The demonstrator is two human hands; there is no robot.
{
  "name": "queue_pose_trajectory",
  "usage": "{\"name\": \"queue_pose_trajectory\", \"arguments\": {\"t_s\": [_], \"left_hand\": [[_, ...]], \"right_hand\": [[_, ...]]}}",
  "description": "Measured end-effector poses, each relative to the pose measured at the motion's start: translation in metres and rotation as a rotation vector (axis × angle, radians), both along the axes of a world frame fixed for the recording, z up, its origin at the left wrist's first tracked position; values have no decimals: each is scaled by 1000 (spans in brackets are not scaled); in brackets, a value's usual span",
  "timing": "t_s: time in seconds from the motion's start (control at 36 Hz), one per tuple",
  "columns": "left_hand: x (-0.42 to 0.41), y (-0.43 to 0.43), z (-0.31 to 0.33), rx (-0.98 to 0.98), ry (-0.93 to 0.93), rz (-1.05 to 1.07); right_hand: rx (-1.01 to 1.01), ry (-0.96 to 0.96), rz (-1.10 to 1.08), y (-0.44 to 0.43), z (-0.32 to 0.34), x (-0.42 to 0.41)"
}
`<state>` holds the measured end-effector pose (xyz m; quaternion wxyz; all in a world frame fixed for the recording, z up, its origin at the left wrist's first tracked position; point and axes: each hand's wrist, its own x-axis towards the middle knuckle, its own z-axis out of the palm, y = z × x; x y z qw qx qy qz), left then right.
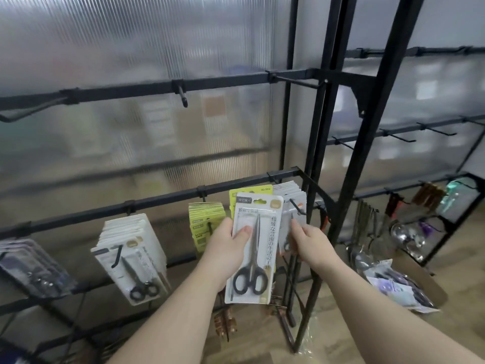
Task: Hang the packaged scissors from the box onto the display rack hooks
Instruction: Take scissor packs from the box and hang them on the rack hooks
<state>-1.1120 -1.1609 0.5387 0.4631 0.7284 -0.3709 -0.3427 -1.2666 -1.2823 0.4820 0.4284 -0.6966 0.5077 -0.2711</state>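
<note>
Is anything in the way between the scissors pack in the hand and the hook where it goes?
Nothing visible blocks it. The tip of the hook pokes out free just right of the scissors pack that the left hand holds. White packs already hang further back on that hook, and the right hand touches them.

Both bare forearms extend forward and upward. The left hand (225, 248) grips a pack (256, 248), thumb on its front, fingers behind. The right hand (311, 241), just beside, pinches the edge of a rear pack (284, 232).
</note>
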Motion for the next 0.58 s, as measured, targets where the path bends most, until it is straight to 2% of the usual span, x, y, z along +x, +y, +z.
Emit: {"name": "queue_pose_trajectory", "arguments": {"t_s": [0.08, 0.17, 0.39, 0.58], "left_hand": [[-6, 4, 5, -4, -8, -3], [-11, 11, 10, -24, 20, 29], [5, 41, 20, -50, 13, 39], [42, 82, 23, 11, -15, 65]], "right_hand": [[12, -124, 92, 25, 22, 4], [-48, -136, 177, 43, 35, 7], [-107, -95, 236, 73, 46, 23], [-82, -41, 282, 98, 52, 57]]}}
